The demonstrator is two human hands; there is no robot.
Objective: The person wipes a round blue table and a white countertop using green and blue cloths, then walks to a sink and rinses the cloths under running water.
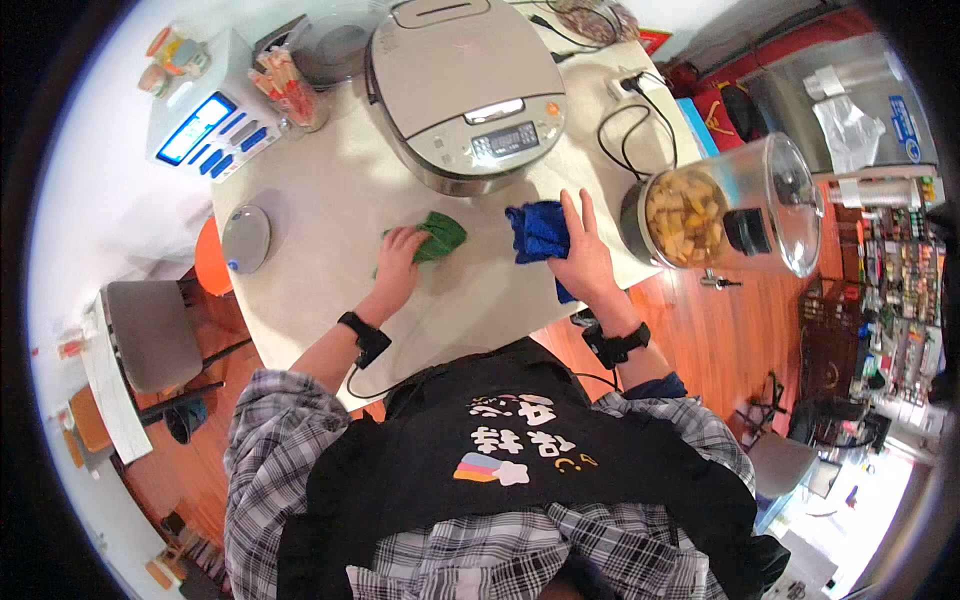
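Observation:
On the pale tabletop, in front of the rice cooker, lie a green cloth and a blue cloth. My left hand rests on the green cloth, its fingers curled over the cloth's left part. With the thumb and palm at its right edge, my right hand touches the folded blue cloth; two fingers stretch forward, past the cloth. Part of the blue cloth hangs near the table's front edge, below this hand. Whether either hand grips its cloth firmly is hard to see.
A clear dispenser with cut pieces in liquid stands at the right edge. A small round dish lies at the left. Behind are a box-shaped device with a lit screen, a jar of wrapped sticks and a black cable.

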